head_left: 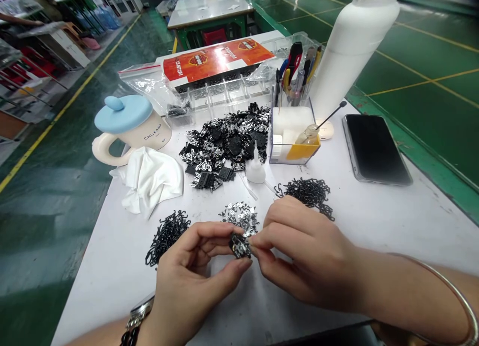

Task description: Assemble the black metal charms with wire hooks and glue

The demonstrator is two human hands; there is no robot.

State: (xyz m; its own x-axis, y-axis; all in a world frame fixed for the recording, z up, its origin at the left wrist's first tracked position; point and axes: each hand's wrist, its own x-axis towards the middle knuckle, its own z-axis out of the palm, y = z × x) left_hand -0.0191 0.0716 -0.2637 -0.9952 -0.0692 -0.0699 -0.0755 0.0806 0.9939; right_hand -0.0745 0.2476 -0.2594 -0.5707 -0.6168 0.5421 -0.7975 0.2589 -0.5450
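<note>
Because the left hand (194,271) and right hand (307,253) pinch it narrowly between their fingertips, the small black metal piece (239,246), held above the white table (112,296) near the person, is partly hidden; its exact shape I cannot tell.

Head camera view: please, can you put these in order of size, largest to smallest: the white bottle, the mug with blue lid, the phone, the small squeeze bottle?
1. White bottle, its top cut off by the frame.
2. Mug and phone look about alike; I cannot rank them.
3. Small squeeze bottle.
</note>
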